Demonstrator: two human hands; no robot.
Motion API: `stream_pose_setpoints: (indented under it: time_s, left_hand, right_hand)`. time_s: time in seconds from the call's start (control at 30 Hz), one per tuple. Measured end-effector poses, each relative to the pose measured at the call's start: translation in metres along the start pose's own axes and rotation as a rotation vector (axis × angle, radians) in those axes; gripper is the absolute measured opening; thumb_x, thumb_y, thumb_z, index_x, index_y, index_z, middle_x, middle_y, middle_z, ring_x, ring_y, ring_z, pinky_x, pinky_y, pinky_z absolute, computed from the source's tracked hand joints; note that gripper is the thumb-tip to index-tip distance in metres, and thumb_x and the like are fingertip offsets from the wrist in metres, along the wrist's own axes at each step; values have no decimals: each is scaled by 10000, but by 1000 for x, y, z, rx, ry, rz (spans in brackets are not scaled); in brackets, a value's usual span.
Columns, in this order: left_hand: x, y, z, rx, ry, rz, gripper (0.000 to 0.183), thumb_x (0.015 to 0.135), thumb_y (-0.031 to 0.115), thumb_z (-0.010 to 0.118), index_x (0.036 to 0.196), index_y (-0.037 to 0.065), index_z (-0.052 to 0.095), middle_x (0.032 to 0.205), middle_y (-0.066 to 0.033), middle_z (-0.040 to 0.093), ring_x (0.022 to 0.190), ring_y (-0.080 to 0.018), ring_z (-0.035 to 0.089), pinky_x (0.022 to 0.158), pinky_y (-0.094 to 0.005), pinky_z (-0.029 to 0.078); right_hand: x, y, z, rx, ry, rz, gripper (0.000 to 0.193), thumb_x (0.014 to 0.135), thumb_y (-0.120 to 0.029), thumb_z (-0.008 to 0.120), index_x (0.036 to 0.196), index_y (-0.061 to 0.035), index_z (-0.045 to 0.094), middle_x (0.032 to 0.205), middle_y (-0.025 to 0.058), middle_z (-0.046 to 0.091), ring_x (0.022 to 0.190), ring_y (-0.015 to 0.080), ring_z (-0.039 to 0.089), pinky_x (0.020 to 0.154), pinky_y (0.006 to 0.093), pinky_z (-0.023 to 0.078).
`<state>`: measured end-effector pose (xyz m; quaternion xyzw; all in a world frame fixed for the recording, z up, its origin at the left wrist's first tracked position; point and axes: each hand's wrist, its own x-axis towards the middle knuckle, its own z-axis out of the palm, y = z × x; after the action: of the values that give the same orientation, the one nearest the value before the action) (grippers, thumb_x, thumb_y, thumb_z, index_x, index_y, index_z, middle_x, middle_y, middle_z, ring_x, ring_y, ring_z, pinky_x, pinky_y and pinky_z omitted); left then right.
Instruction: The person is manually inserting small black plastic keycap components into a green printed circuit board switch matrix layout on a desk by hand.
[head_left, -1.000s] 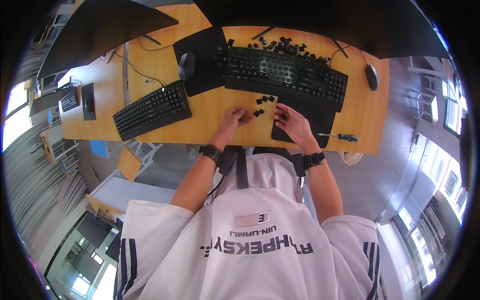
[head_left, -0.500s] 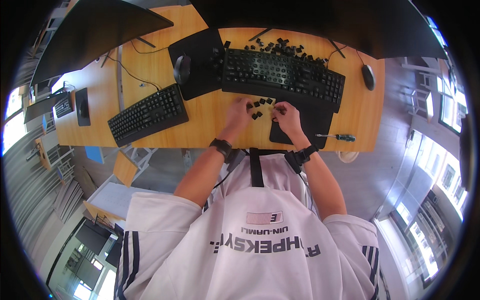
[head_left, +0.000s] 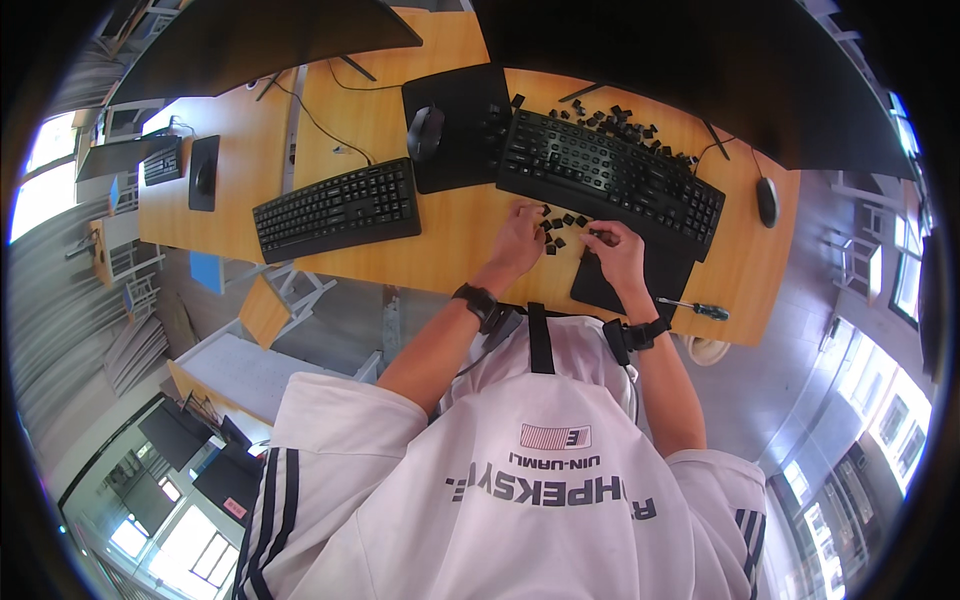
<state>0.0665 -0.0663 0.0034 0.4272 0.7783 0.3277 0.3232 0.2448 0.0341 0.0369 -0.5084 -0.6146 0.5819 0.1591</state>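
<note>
Several loose black keycaps [head_left: 556, 246] lie on the wooden desk between my two hands. My left hand [head_left: 519, 238] rests at their left side with its fingers bent together; dark keycaps sit by the fingertips, and I cannot make out what it grips. At the right, my right hand [head_left: 622, 250] pinches a small dark keycap [head_left: 604, 237] between thumb and fingers. Just beyond the hands stretches a black keyboard [head_left: 610, 180], slanting down to the right, many of its keys seemingly without caps. A larger heap of keycaps [head_left: 622, 122] is scattered behind it.
A black mouse pad [head_left: 592, 285] reaches under the right hand, with a screwdriver [head_left: 695, 308] at its right. A second keyboard [head_left: 340, 210] and a mouse [head_left: 426, 133] on another pad stand left. Another mouse [head_left: 767, 202] is far right. Monitors [head_left: 680, 70] line the back.
The whole view has shifted and tilted, so the desk sits further right and lower. Both hands stay by the loose keycaps, with the right fingers now showing a dark keycap.
</note>
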Motion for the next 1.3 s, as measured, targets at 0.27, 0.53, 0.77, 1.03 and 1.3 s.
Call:
stream_pose_setpoints:
  time_s: [0.27, 0.53, 0.77, 1.03, 1.3]
  left_hand:
    - [-12, 42, -57, -568, -392, -286, 183, 914, 99, 630, 1050, -23, 641, 924, -91, 646, 744, -157, 619, 703, -301, 521]
    - [-40, 109, -128, -831, -661, -282, 315, 1019, 225, 527, 1032, -54, 672, 819, -52, 657, 790, -134, 625, 760, -273, 505]
    - [-48, 132, -153, -776, -689, -131, 298, 994, 263, 593, 964, -19, 686, 825, -40, 671, 743, -114, 624, 706, -266, 515]
    - [-56, 152, -196, -890, -747, 11, 281, 977, 245, 623, 890, -17, 677, 755, -37, 655, 685, -107, 612, 668, -257, 502]
    - [-62, 170, -216, -898, -700, 143, 249, 970, 234, 637, 922, -4, 689, 778, -19, 665, 706, -78, 610, 672, -226, 487]
  right_hand:
    - [-26, -53, -12, 291, -181, -5, 309, 829, 13, 727, 1122, 29, 626, 1024, 66, 702, 875, 86, 645, 761, 219, 522]
    - [-71, -128, -12, 141, -184, -154, 255, 779, -30, 767, 1030, -24, 718, 907, 47, 731, 607, 59, 606, 615, 197, 485]
    - [-96, -169, -9, -50, -71, -398, 284, 728, -54, 831, 990, -18, 726, 849, 65, 734, 636, 70, 591, 623, 212, 484]
    - [-121, -215, -2, 149, -128, -507, 255, 708, -36, 844, 921, -11, 706, 998, 84, 724, 807, 128, 637, 710, 247, 493]
    - [-141, -250, 11, 37, -70, -755, 310, 664, 4, 856, 841, -20, 601, 992, 124, 697, 838, 141, 651, 739, 260, 530]
